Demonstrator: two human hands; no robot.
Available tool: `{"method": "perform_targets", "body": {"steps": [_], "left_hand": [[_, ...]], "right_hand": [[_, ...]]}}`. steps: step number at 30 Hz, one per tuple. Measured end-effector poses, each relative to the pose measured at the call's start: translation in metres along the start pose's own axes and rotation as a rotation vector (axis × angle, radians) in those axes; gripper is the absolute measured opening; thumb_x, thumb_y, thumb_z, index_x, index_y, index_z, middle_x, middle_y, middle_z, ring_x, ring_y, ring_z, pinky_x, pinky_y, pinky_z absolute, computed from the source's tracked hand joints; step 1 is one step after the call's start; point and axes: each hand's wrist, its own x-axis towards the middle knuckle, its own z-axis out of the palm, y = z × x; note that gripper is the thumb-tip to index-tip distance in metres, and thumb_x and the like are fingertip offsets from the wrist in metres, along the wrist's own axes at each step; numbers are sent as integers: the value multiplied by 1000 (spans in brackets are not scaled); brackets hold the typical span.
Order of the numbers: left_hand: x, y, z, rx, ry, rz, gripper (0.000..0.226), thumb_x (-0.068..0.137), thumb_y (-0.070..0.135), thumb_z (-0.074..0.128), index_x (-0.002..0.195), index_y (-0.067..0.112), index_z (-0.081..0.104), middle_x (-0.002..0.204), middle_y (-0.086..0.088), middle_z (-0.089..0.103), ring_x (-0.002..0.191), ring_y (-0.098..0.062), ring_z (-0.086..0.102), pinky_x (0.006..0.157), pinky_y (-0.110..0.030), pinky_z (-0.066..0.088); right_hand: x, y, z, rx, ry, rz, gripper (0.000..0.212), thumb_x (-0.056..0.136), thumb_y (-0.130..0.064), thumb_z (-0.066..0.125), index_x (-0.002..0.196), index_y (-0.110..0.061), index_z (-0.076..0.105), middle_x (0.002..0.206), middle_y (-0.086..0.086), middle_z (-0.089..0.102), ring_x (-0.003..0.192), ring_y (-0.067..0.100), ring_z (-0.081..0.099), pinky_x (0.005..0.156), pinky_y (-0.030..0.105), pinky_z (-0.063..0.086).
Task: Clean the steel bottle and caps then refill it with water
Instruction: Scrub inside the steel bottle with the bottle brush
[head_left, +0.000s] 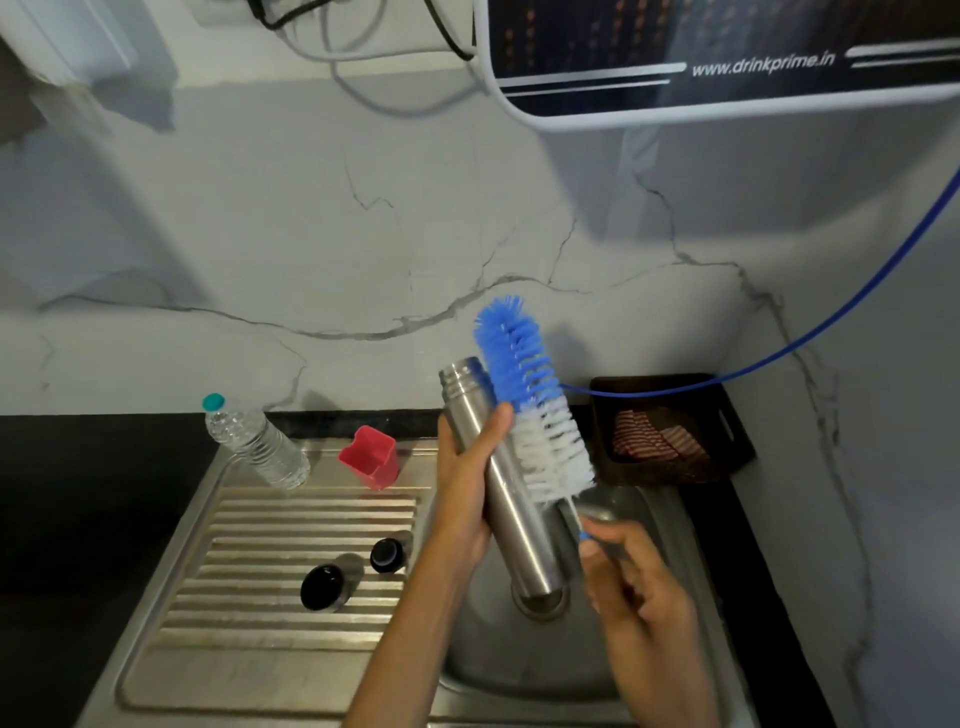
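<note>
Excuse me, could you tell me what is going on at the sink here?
A person is washing a steel bottle over the sink. The left hand grips the open bottle, while the right hand holds a bottle brush beside it, outside. Two black caps lie on the drainboard.

A wall of pale grey marble (363, 234) with dark veins is seen behind a black counter (78, 519). A steel sink (519, 675) with a ribbed draining board (270, 571) is set into the counter. A water purifier (727, 57) is mounted high on the wall, and grey cables (363, 78) are hung beside it.
</note>
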Motion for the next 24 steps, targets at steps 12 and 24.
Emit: {"method": "perform_targets", "body": {"steps": [12, 24], "left_hand": [[10, -17, -37, -73, 5, -234, 95, 68, 61, 90, 142, 16, 54, 132, -22, 69, 119, -43, 69, 101, -58, 56], [9, -2, -36, -143, 56, -191, 75, 94, 72, 50, 121, 6, 74, 120, -17, 74, 108, -36, 72, 101, -47, 54]], "right_hand": [[-29, 26, -13, -213, -52, 32, 25, 88, -28, 67, 105, -46, 70, 63, -16, 66, 44, 0, 54, 46, 15, 45], [-51, 30, -12, -201, 24, -57, 23, 57, -63, 75, 72, -46, 76, 68, -10, 70, 58, -13, 60, 61, -6, 39]]}}
